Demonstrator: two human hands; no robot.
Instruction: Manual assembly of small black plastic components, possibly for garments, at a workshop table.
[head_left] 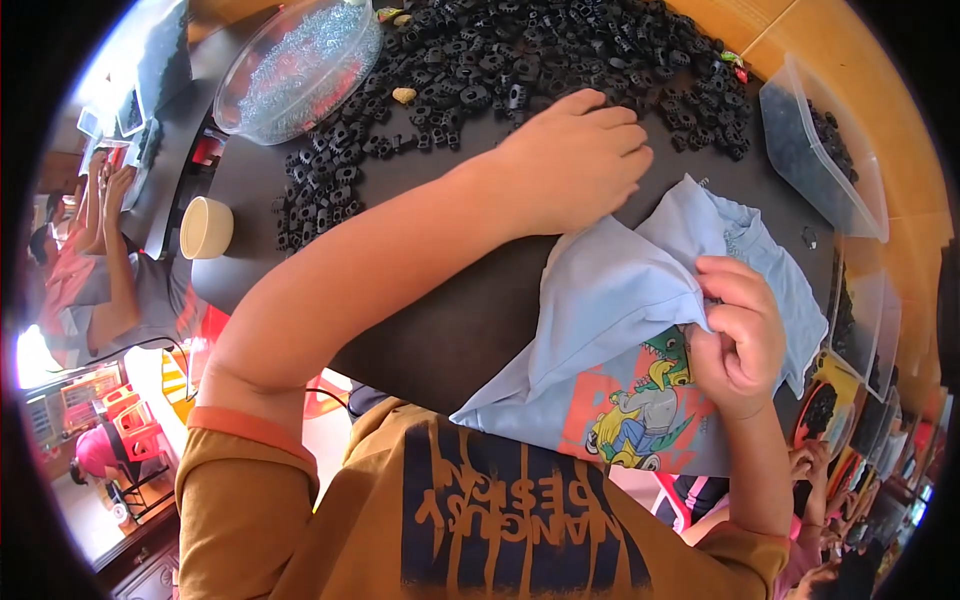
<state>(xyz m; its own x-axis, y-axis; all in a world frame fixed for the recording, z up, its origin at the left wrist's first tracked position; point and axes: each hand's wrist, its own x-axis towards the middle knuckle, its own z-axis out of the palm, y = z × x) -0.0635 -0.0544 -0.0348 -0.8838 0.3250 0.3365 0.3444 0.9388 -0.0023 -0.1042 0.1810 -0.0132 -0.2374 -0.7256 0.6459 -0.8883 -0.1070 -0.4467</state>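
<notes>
My right hand (740, 330) is closed on a light blue T-shirt (615, 290), pinching a fold of its cloth. The garment lies bunched over the table's near edge, with a cartoon dinosaur print showing on its lower part. Across the table stretches my left arm, and my left hand (580, 165) hovers just beyond the shirt, back upward, fingers apart and slightly bent. Nothing shows in that hand, though its palm side is hidden. Beyond its fingers spreads a large heap of small black plastic parts (560, 50).
A clear oval tub (235, 110) of small shiny pieces stands at the far left, near a cream cup (207, 228). Clear bins (800, 150) with black parts line the right side. Other people (115, 260) sit at left and lower right. The tabletop (430, 320) is dark.
</notes>
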